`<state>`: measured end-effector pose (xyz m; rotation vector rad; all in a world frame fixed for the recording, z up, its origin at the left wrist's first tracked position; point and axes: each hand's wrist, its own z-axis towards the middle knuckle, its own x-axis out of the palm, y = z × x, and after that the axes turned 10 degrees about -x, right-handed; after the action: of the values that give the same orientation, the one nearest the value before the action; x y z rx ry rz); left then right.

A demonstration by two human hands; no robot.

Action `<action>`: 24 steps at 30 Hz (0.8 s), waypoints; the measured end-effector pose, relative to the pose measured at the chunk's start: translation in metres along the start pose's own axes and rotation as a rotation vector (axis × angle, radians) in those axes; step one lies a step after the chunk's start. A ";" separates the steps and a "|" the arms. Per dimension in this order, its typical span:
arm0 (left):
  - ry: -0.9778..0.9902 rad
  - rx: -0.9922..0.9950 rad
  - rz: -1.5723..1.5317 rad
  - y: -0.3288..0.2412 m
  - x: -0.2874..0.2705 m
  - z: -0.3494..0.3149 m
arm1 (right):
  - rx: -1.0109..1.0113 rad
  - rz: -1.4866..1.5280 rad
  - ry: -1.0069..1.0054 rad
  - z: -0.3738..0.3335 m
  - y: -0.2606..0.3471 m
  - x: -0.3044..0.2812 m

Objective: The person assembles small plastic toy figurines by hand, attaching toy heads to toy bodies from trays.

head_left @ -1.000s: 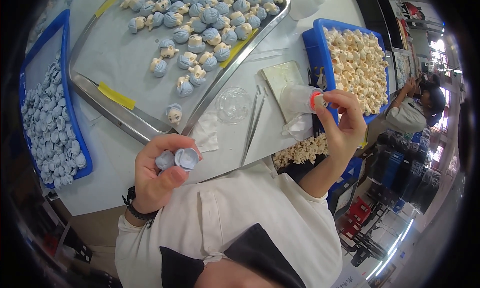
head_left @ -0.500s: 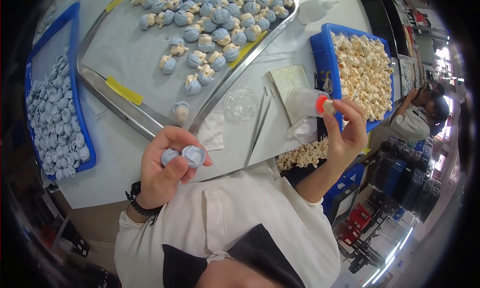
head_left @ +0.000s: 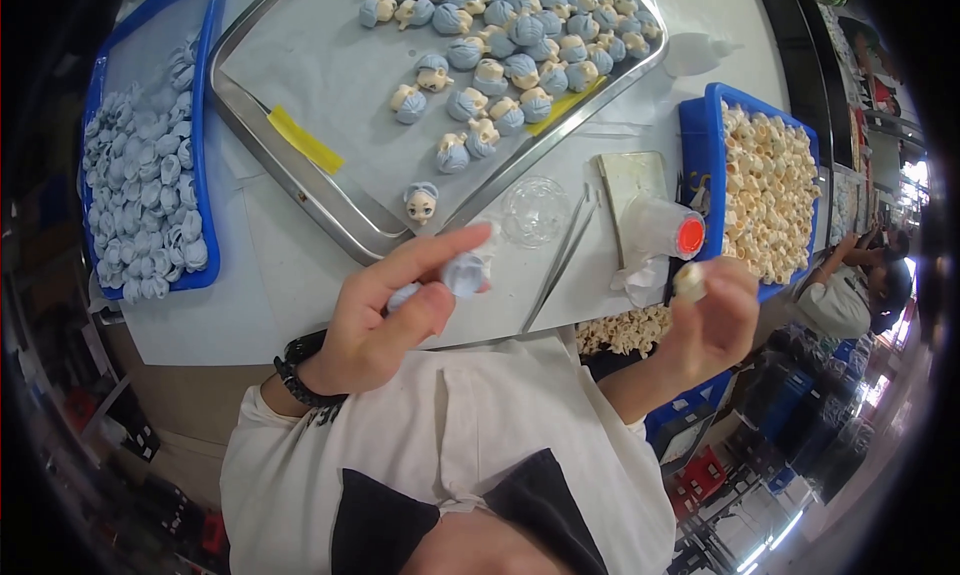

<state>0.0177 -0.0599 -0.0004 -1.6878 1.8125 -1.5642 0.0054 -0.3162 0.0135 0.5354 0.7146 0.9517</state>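
My left hand [head_left: 385, 320] is closed around light-blue hair pieces; one hollow blue hair piece [head_left: 463, 274] shows between thumb and fingers, its open side outward. In my right hand [head_left: 718, 320], thumb and fingertips pinch a small cream doll face piece [head_left: 688, 282]. Just beyond it lies a translucent plastic bottle [head_left: 655, 225] with an orange-red end [head_left: 691, 237] toward me. A finished-looking doll head [head_left: 421, 207] with blue hair sits in the near corner of the metal tray [head_left: 300, 197], beyond my left hand. Several similar doll heads [head_left: 525, 30] cover the tray's far part.
A blue bin [head_left: 212, 230] of blue hair pieces stands left; another blue bin [head_left: 714, 165] of cream pieces stands right. Between lie tweezers [head_left: 565, 260], a clear round dish [head_left: 535, 212] and a pale slab [head_left: 635, 180]. More cream pieces [head_left: 625, 332] sit below the table edge.
My right hand has drawn the cream face piece away from the bottle's orange-red end, toward me. My left forefinger has stretched out over the hair piece. The whole view has shifted.
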 end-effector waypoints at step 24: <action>-0.146 0.244 0.341 0.011 -0.008 -0.008 | -0.076 0.240 0.605 0.014 0.024 0.070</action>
<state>0.0083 -0.0513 -0.0092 -1.2706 1.6536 -1.4105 0.0300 -0.2450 0.0176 0.2628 1.1655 1.3832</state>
